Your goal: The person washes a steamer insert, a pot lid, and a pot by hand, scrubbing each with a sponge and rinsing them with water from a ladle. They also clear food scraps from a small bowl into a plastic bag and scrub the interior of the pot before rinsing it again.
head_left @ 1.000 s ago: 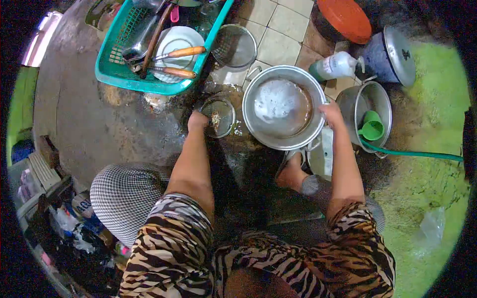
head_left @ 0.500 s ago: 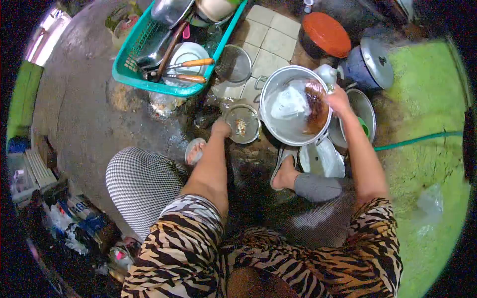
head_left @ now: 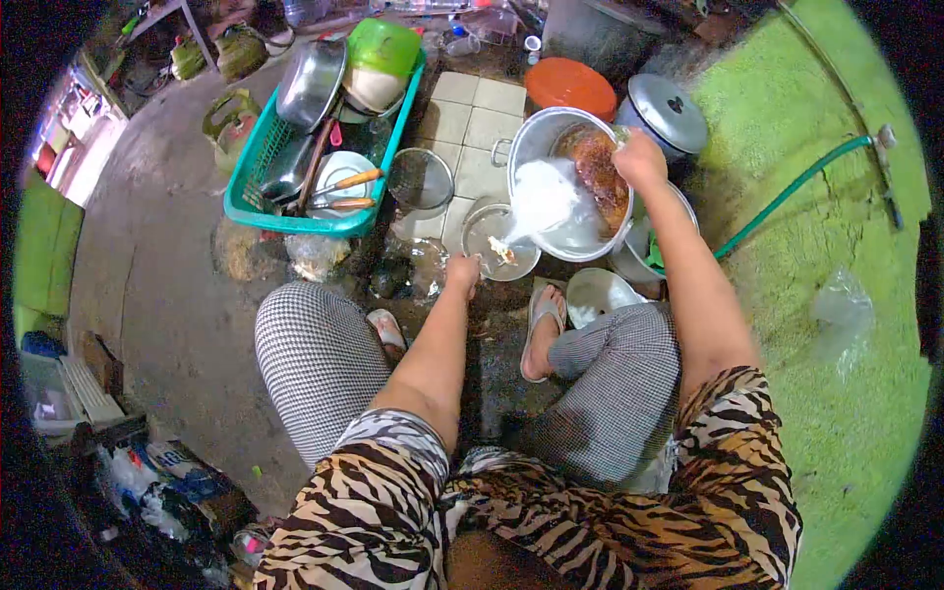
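Head view has us pouring, as we judge it: the large metal pot (head_left: 582, 224), right of upper centre in the frame, is tipped, and whitish water spills over its lower-left rim into the strainer (head_left: 483, 234), which sits near the centre with pale scraps (head_left: 501, 252) on its mesh. Our right hand (head_left: 640, 159) is closed at the pot's upper-right edge; it hides the spot it grips, so we can't tell whether that is rim or handle. Our left hand (head_left: 463, 272) has its fingers curled shut at the strainer's lower-left edge, leaving the mesh lying up and to the right of that grip. We cannot tell whether pot and strainer touch. Good control here calls for a gentle tilt from the right and a level strainer under the stream, lest scraps wash over its edge.
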`<state>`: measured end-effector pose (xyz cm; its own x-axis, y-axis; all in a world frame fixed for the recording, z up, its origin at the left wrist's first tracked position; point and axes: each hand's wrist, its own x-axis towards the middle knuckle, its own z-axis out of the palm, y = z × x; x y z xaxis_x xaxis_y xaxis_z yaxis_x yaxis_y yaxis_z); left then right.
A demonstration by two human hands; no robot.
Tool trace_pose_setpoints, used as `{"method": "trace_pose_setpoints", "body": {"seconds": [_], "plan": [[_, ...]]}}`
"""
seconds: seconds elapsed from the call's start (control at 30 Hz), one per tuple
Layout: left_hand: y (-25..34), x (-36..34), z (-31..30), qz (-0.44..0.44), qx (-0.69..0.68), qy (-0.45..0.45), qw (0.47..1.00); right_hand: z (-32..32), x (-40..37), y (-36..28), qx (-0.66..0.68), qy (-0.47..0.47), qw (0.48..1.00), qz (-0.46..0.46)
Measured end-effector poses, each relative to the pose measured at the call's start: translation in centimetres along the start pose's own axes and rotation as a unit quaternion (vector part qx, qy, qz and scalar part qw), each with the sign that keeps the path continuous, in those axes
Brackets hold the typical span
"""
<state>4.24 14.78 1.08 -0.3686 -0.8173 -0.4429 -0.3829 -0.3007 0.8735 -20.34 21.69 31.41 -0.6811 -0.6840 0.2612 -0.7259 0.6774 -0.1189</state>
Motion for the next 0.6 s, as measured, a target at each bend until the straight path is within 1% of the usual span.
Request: {"method": "trace_pose_setpoints", "body": {"seconds": [0.03,0.1,0.13,0.2,0.23,0.27,0.3,0.33,0.4,0.43,0.47,0.5,0.53,0.6], "plan": [[0.2,-0.2,0.3,0.005,0.002,-0.001,1.0,-0.2,-0.2,0.1,0.006,0.013,1.0,-0.007],[1.0,-0.3,0.9,-0.012,-0.183,0.006,0.983,-1.0,-0.5,0.0,0.017,0.024,1.0,-0.001],[1.3,-0.1,1.2,-0.008,-0.183,0.006,0.983,-1.5,-0.7,-0.3,0.025,0.03,0.999,0.003],[2.4,0.0,1.3,-0.029,-0.126,0.011,0.992,-2.0,-0.7,-0.9,0.027,0.04,0.999,0.007],[3.1,-0.4,1.3,-0.025,-0.125,0.012,0.992,-2.1,-0.6,-1.1,0.029,0.063,0.998,-0.004],[3.7,-0.9,1.4,-0.034,-0.12,0.04,0.991,-2.2,-0.5,-1.2,0.03,0.086,0.996,-0.015],[3.9,-1.0,1.6,-0.043,-0.115,0.066,0.99,-2.6,-0.6,-1.6,0.024,0.087,0.996,-0.013],[4.1,-1.0,1.6,-0.041,-0.114,0.066,0.99,-2.9,-0.8,-1.9,0.024,0.089,0.996,-0.012],[4.2,-0.8,1.7,0.083,0.037,0.101,0.991,-3.4,-0.9,-2.3,0.037,0.128,0.99,-0.041],[5.2,-1.6,1.4,0.083,0.037,0.102,0.991,-3.5,-0.9,-2.2,0.038,0.127,0.99,-0.041],[6.3,-2.3,1.4,0.027,-0.086,0.057,0.994,-3.5,-0.9,-2.3,0.049,0.143,0.987,-0.052],[6.9,-2.8,1.5,-0.029,-0.208,0.011,0.978,-3.6,-1.0,-2.3,0.06,0.159,0.983,-0.063],[6.8,-2.8,1.6,-0.029,-0.207,0.012,0.978,-3.8,-1.0,-2.5,0.061,0.159,0.983,-0.062],[6.9,-2.4,1.9,-0.041,-0.291,0.007,0.956,-4.1,-1.0,-2.8,0.05,0.158,0.985,-0.055]]}}
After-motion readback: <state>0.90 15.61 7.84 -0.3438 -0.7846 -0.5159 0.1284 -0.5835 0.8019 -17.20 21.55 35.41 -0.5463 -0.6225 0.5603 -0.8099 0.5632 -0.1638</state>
